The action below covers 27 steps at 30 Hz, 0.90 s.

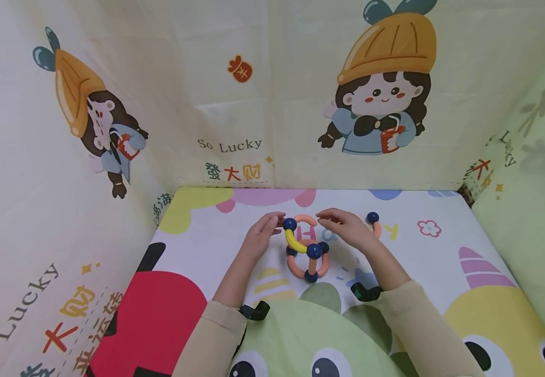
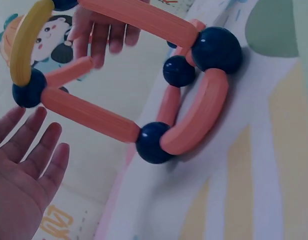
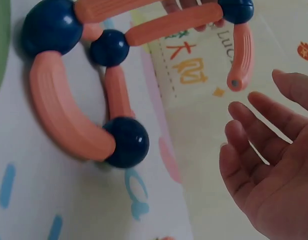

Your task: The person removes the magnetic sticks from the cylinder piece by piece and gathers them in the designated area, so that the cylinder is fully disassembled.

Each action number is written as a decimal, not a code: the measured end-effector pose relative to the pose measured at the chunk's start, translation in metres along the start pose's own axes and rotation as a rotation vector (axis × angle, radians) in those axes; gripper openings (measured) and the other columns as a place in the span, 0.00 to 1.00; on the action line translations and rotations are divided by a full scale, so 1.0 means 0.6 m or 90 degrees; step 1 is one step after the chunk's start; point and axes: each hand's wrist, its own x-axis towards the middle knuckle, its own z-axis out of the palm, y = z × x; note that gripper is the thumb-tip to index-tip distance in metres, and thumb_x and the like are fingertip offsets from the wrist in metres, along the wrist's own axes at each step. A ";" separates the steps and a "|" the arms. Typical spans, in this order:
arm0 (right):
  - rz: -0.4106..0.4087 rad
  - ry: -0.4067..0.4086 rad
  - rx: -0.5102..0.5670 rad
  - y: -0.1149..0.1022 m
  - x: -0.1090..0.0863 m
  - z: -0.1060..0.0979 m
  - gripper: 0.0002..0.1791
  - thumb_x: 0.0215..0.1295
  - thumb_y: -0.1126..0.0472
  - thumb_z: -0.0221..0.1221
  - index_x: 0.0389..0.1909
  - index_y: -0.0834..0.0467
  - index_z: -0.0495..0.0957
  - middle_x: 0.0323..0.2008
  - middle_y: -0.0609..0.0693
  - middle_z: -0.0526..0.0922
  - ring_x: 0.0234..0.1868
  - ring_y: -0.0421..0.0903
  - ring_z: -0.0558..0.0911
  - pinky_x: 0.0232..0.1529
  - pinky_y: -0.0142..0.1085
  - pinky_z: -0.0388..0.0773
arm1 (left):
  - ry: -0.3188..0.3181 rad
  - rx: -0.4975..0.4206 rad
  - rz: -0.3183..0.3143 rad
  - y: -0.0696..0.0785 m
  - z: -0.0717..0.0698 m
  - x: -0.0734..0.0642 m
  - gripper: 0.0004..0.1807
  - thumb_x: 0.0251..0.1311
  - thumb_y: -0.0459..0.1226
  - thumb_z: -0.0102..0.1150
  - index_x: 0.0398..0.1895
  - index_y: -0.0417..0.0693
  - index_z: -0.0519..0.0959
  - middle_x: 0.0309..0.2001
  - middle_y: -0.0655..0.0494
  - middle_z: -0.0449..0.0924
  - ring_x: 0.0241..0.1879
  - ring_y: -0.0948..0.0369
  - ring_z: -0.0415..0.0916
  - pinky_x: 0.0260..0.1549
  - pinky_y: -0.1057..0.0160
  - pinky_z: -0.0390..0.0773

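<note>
A frame of navy balls and salmon rods (image 1: 312, 266) stands on the table, its curved base rods forming a ring. Straight rods rise from it to two upper balls, which a yellow curved rod (image 2: 26, 42) joins. From the far upper ball (image 2: 29, 88) a salmon curved rod (image 3: 243, 55) reaches out; its other end is free, with a grey dot in its tip. My left hand (image 1: 258, 235) has its extended fingers right beside that ball. Close to the rod's free end is my right hand (image 1: 347, 228), fingers loosely spread, nothing in it.
Behind my right hand, a loose navy ball (image 1: 373, 217) sits on a salmon curved rod (image 1: 377, 229), partly covered by the wrist. The patterned tabletop (image 1: 427, 256) meets a printed cloth wall (image 1: 296, 104) at the back, with more cloth at both sides.
</note>
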 end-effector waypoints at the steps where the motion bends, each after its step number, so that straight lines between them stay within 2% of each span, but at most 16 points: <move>1: -0.006 -0.011 0.010 -0.005 0.004 0.001 0.25 0.68 0.36 0.55 0.61 0.43 0.76 0.55 0.49 0.81 0.56 0.53 0.77 0.54 0.48 0.78 | -0.003 0.017 -0.005 0.006 0.000 0.000 0.28 0.70 0.62 0.44 0.62 0.57 0.76 0.57 0.55 0.80 0.57 0.56 0.77 0.58 0.53 0.78; 5: -0.023 -0.057 0.072 -0.019 0.018 0.008 0.25 0.68 0.37 0.56 0.61 0.41 0.75 0.60 0.47 0.78 0.63 0.53 0.74 0.63 0.58 0.71 | -0.017 0.078 -0.029 0.018 0.004 0.002 0.26 0.64 0.65 0.49 0.61 0.69 0.75 0.58 0.62 0.79 0.58 0.58 0.77 0.60 0.52 0.76; 9: -0.037 -0.092 0.122 -0.021 0.030 0.016 0.25 0.69 0.40 0.56 0.64 0.44 0.74 0.59 0.50 0.79 0.60 0.56 0.77 0.63 0.60 0.70 | -0.033 0.092 -0.037 0.016 0.008 0.003 0.25 0.64 0.63 0.54 0.61 0.71 0.74 0.57 0.63 0.79 0.57 0.60 0.76 0.59 0.53 0.77; 13: -0.041 -0.104 0.143 -0.017 0.042 0.024 0.25 0.70 0.41 0.56 0.61 0.49 0.76 0.53 0.54 0.82 0.55 0.57 0.79 0.60 0.58 0.73 | -0.039 0.102 -0.042 0.014 0.011 0.004 0.25 0.64 0.63 0.53 0.61 0.71 0.75 0.56 0.62 0.79 0.56 0.59 0.76 0.59 0.53 0.77; 19: -0.024 -0.078 0.153 -0.014 0.044 0.031 0.23 0.68 0.39 0.57 0.54 0.49 0.81 0.44 0.54 0.83 0.51 0.62 0.77 0.58 0.58 0.73 | -0.034 0.092 -0.038 0.017 0.014 0.003 0.24 0.64 0.63 0.53 0.60 0.69 0.75 0.56 0.62 0.79 0.57 0.59 0.77 0.60 0.53 0.76; 23: -0.023 -0.057 0.151 -0.015 0.043 0.034 0.23 0.66 0.37 0.57 0.53 0.47 0.81 0.45 0.52 0.84 0.54 0.64 0.76 0.59 0.58 0.72 | -0.038 0.086 -0.037 0.019 0.013 0.003 0.24 0.64 0.62 0.54 0.60 0.69 0.75 0.56 0.62 0.79 0.58 0.59 0.77 0.60 0.52 0.76; 27: -0.038 -0.030 0.112 -0.014 0.041 0.035 0.22 0.65 0.36 0.58 0.53 0.45 0.82 0.49 0.53 0.83 0.53 0.58 0.78 0.59 0.56 0.74 | -0.041 0.080 -0.037 0.017 0.013 0.003 0.23 0.65 0.60 0.54 0.60 0.68 0.76 0.55 0.61 0.79 0.57 0.59 0.77 0.60 0.52 0.76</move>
